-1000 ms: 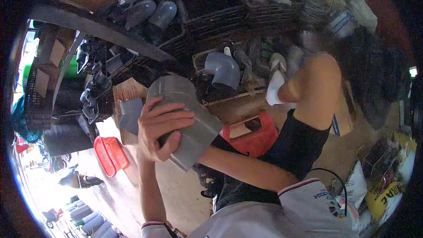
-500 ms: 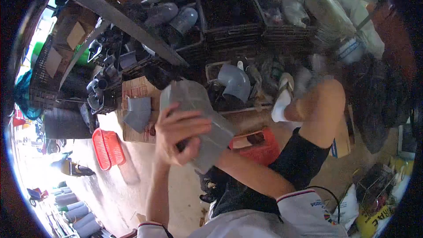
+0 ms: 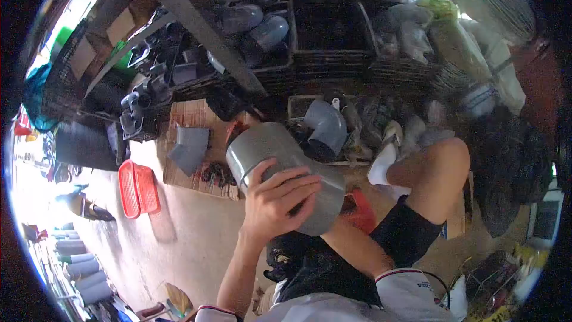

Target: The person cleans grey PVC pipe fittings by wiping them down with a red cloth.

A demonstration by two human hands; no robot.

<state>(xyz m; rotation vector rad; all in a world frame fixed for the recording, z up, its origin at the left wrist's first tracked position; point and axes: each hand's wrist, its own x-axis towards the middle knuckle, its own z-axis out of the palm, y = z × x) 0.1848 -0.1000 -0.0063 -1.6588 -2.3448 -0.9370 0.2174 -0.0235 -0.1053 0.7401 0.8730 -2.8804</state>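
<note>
A large grey plastic pipe elbow is held up in front of my body, tilted, its wide end toward the upper left. My left hand wraps around its near side, fingers curled across the surface. From the right, my right forearm runs up behind the elbow's lower end, and the hand itself is hidden by it. Something small and reddish shows at the elbow's upper left rim; I cannot make out what it is. Beyond the held piece, a second grey elbow and a shorter grey bend lie apart from my hands.
The shorter bend rests on a flattened cardboard box. A red basket stands on the floor at left, and another red container is partly hidden behind the elbow. Black crates line the back, beside a slanting metal beam.
The held elbow and my left hand have shifted right and slightly down in view. The elbow has turned, showing more of its smooth rounded end. The surroundings have shifted with the camera.
</note>
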